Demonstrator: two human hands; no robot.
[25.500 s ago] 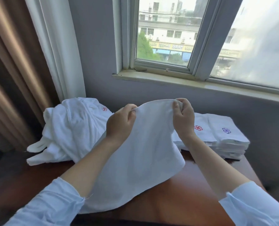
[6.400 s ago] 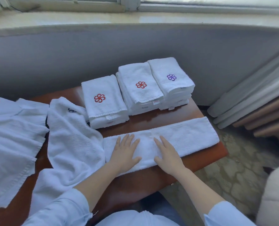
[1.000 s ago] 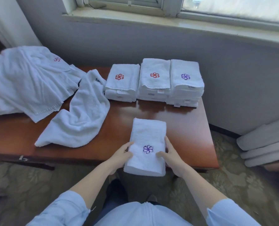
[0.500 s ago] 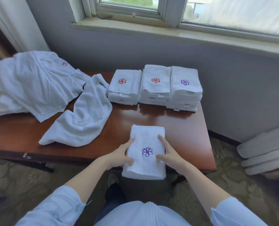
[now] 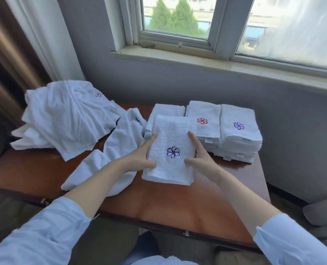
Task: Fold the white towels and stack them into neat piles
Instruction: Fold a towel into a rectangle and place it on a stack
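A folded white towel with a purple flower logo is lifted above the brown table. My left hand grips its left edge, thumb on top. My right hand grips its right edge the same way. Behind it stand three piles of folded towels: a left pile partly hidden by the held towel, a middle pile with a red logo, and a right pile with a purple logo. A loose unfolded towel lies to the left of my hands.
A heap of unfolded white towels covers the table's back left. A grey wall and window sill rise behind the table. Curtains hang at the left. The table's right edge drops to the floor.
Both hands have lifted the folded purple-logo towel off the table's front edge and carried it forward toward the left pile. My view has tilted up.
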